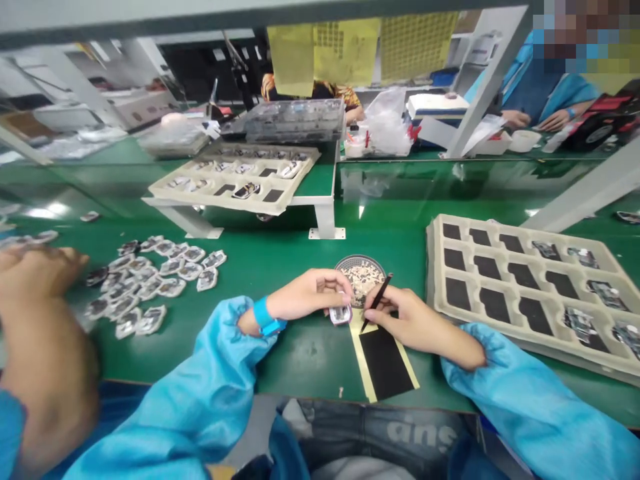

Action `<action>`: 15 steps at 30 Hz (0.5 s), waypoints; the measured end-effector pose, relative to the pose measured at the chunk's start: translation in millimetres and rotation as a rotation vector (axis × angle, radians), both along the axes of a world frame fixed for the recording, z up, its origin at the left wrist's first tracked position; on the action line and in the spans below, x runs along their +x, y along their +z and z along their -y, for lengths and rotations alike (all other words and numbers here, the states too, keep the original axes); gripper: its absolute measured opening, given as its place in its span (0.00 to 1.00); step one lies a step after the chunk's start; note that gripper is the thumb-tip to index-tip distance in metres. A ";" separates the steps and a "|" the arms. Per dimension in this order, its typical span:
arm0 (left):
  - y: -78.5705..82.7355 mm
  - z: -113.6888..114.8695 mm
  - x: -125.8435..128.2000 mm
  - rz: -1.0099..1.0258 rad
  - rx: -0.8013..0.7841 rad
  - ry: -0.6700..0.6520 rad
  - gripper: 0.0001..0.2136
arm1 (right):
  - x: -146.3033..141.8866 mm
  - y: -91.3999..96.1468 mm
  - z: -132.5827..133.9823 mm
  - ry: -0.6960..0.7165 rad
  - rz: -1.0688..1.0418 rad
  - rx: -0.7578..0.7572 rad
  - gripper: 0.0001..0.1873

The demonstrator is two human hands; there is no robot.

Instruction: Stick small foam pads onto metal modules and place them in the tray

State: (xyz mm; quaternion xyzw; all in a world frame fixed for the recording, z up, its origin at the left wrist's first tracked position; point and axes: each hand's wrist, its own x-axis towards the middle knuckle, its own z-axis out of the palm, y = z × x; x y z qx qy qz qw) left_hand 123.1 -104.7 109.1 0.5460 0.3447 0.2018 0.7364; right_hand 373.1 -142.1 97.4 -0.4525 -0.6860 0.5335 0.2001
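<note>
Between thumb and fingers, my left hand (pixel 313 293) grips a small device housing (pixel 341 315) with a pale face and a pinkish-purple edge. My right hand (pixel 400 313) is closed around dark tweezers (pixel 377 303), their tip pointing down at a strip of yellow tape. Just beyond both hands sits a round dish (pixel 361 261) full of tiny light and dark parts. Below my right hand, a black pad (pixel 389 367) lies on the green bench, edged with yellow tape (pixel 366 373). The fingertips of my left hand partly cover the housing.
A pile of similar housings (pixel 150 280) lies to the left, near a co-worker's arm (pixel 45 333). At right stands a beige compartment tray (pixel 435 267) with several circuit boards. Another beige tray (pixel 220 197) rests on a raised green shelf (pixel 320 177). Other people sit across the bench.
</note>
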 end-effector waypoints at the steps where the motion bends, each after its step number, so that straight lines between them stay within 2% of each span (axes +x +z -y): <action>1: 1.0 1.1 -1.0 -0.029 0.022 -0.078 0.14 | 0.8 0.2 0.4 0.001 0.006 0.004 0.20; 3: 1.9 3.9 -0.8 -0.087 0.035 -0.208 0.12 | 2.5 0.2 1.0 0.010 0.016 0.018 0.21; 5: 0.2 7.8 1.6 -0.158 0.067 -0.256 0.12 | 4.0 0.2 1.0 0.013 0.019 0.034 0.20; 8: -5.7 13.0 6.6 -0.266 0.119 -0.235 0.13 | 5.1 2.7 1.4 0.013 0.004 0.055 0.19; 12: -10.7 13.7 10.6 -0.284 0.125 -0.212 0.12 | 5.4 11.0 5.9 -0.014 -0.092 0.062 0.16; 15: -10.9 12.4 11.5 -0.276 0.142 -0.196 0.11 | 6.2 14.5 11.7 -0.060 -0.139 0.252 0.08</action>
